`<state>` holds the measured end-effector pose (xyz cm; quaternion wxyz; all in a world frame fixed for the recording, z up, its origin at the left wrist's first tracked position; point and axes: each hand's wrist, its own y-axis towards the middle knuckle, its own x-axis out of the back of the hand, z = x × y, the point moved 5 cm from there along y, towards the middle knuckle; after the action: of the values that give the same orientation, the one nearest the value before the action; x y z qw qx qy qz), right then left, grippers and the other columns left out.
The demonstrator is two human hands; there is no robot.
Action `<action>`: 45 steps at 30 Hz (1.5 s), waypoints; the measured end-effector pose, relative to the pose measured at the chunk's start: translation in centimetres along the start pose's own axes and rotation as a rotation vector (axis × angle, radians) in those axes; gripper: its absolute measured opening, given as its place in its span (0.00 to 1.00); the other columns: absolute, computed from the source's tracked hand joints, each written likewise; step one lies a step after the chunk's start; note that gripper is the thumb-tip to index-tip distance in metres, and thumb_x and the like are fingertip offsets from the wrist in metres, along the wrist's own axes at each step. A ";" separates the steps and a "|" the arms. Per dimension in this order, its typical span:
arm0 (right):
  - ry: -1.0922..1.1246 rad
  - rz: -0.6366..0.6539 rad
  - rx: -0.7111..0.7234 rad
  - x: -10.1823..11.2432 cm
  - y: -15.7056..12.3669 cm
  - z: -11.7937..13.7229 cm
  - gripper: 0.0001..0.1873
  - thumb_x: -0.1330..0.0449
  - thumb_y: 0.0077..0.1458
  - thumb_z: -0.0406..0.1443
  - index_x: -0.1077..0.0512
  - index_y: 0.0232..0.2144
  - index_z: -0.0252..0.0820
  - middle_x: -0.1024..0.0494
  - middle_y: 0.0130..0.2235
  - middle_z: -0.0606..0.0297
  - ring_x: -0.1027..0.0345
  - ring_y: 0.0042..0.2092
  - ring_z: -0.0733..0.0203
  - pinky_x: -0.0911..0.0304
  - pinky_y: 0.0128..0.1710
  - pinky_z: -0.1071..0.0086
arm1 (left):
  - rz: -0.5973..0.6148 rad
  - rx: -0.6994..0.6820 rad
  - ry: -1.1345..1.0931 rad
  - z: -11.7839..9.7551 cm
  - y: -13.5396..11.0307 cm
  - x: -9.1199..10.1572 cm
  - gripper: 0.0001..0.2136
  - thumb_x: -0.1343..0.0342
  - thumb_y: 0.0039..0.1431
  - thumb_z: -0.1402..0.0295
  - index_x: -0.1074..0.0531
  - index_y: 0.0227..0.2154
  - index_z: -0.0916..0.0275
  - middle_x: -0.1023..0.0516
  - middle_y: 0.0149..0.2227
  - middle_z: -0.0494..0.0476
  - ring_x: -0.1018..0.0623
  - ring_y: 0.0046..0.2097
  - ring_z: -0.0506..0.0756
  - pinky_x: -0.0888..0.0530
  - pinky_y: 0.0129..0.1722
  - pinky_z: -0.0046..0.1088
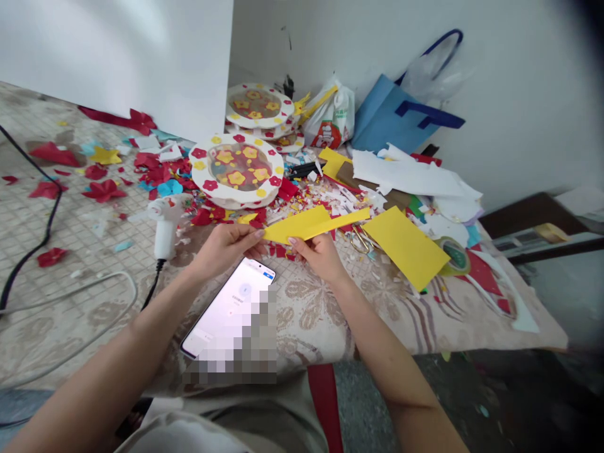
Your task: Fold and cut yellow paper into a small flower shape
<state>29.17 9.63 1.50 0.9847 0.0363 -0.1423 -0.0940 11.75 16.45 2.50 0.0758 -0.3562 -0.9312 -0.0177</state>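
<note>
Both hands pinch the folded yellow paper strip (pixel 306 225): the left hand (pixel 226 246) at its near end, the right hand (pixel 321 255) beneath its middle. The strip's length runs rightward past both sets of fingers.

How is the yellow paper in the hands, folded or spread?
Folded: the yellow paper, pinched by the left hand and right hand, shows two layers splitting apart toward its right end.

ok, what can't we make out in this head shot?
Head view:
- Phone: lower screen pixelated, text too small.
- Strip, pinched by left hand and right hand: fingers cover its left end.
- Tape roll: partly under yellow sheet.
- Right edge, corners: dark vignette, nothing legible.
</note>
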 end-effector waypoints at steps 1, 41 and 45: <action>-0.007 -0.004 0.001 0.0 0.0 0.0 0.15 0.40 0.52 0.46 0.30 0.24 0.39 0.31 0.21 0.68 0.41 0.21 0.68 0.45 0.20 0.73 | -0.003 0.005 -0.014 0.0 0.0 0.0 0.18 0.45 0.56 0.53 0.26 0.27 0.65 0.21 0.26 0.55 0.22 0.27 0.51 0.26 0.27 0.22; -0.866 -0.380 -0.186 14.4 -1.6 -1.7 0.08 0.44 0.51 0.37 0.29 0.32 0.38 0.26 0.32 0.57 0.32 0.36 0.52 0.40 0.39 0.62 | -0.049 0.074 -0.178 0.6 3.0 0.4 0.15 0.38 0.48 0.56 0.27 0.28 0.64 0.23 0.26 0.54 0.26 0.26 0.49 0.29 0.27 0.22; -1.088 -0.402 -0.241 16.3 -2.2 -2.1 0.14 0.46 0.54 0.36 0.31 0.42 0.38 0.28 0.40 0.52 0.33 0.42 0.50 0.41 0.40 0.62 | -0.103 0.078 -0.174 1.0 3.1 0.5 0.18 0.37 0.46 0.54 0.27 0.31 0.65 0.21 0.31 0.56 0.24 0.32 0.52 0.27 0.34 0.27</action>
<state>44.69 4.35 3.75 0.7302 -0.1028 -0.6054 -0.2995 13.32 19.14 1.51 0.0076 -0.3049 -0.9513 0.0454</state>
